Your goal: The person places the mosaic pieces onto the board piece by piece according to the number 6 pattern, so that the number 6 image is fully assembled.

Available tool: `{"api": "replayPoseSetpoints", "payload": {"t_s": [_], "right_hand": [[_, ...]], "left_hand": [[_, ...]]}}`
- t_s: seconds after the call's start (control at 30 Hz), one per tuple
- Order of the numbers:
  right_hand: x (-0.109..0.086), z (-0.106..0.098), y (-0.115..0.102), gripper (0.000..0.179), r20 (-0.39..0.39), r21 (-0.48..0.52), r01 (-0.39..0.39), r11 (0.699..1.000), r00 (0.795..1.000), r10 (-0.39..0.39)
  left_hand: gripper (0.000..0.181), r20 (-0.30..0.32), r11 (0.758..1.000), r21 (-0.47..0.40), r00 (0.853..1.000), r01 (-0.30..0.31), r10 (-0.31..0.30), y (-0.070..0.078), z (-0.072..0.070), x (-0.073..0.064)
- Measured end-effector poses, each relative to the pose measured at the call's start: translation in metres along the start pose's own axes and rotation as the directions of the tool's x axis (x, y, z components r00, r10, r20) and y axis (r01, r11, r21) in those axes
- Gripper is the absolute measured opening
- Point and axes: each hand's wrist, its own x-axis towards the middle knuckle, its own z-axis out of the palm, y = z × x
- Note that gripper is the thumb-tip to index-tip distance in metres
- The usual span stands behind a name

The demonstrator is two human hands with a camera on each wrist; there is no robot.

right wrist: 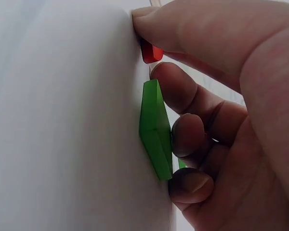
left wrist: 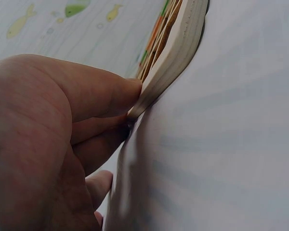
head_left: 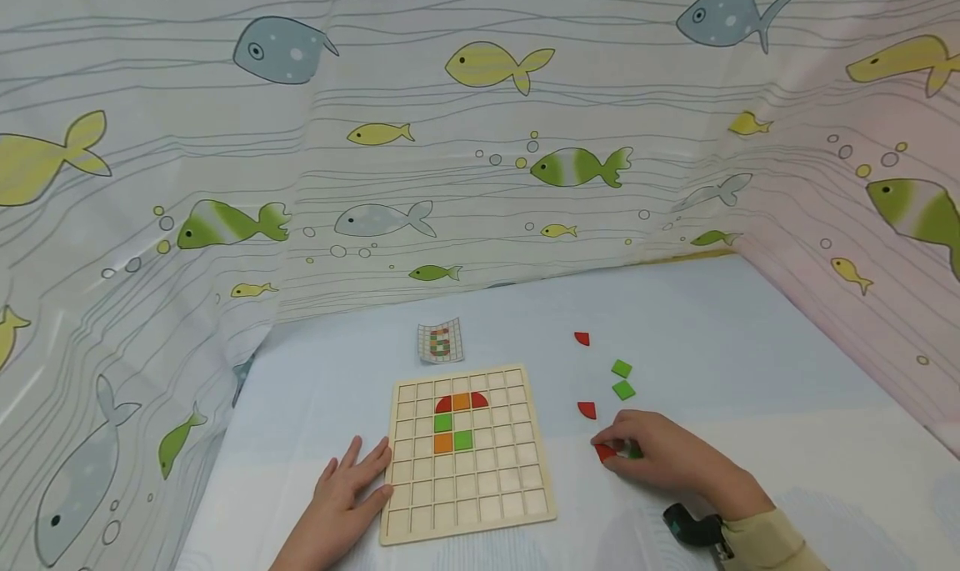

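Observation:
My left hand (head_left: 337, 492) lies with fairly straight fingers at the left edge of a square wooden grid board (head_left: 468, 531). In the left wrist view its thumb (left wrist: 111, 94) touches the board's edge. Red, orange and green tiles fill several grid cells. Right of the board, my right hand (head_left: 667, 450) pinches a red quarter-circle tile (head_left: 603, 453) between thumb and index finger, low at the table surface. Under its other, curled fingers sits a green square tile (right wrist: 156, 130), partly hidden in the head view.
Behind the board lies a small pattern card (head_left: 440, 342) with a coloured grid. Loose tiles lie right of the board: an upper red quarter circle (head_left: 582, 338), two green squares (head_left: 622, 389) and a lower red quarter circle (head_left: 587, 410). Fish-print sheeting (head_left: 480, 221) encloses the table.

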Motion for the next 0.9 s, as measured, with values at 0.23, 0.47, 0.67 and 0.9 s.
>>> {"api": "replayPoseSetpoints", "payload": {"t_s": [0.23, 0.47, 0.67, 0.9], "right_hand": [[0.000, 0.000, -0.004, 0.019, -0.031, 0.004, -0.015, 1.000, 0.999, 0.015], [0.002, 0.001, -0.008, 0.020, -0.074, -0.018, -0.011, 1.000, 0.997, 0.010], [0.004, 0.000, -0.011, 0.017, -0.088, -0.027, 0.003, 1.000, 0.996, -0.005], [0.008, 0.001, -0.013, 0.016, -0.117, -0.122, 0.009, 0.992, 0.993, -0.024]], "left_hand": [[0.060, 0.003, 1.000, -0.007, 1.000, 0.009, -0.009, -0.003, 0.001, 0.000], [0.061, 0.007, 1.000, -0.007, 1.000, 0.009, -0.009, -0.003, 0.000, 0.000], [0.061, -0.004, 1.000, -0.006, 1.000, 0.012, -0.012, -0.001, -0.001, -0.001], [0.061, -0.001, 1.000, -0.016, 1.000, 0.000, 0.000, 0.000, 0.000, 0.000]]}}
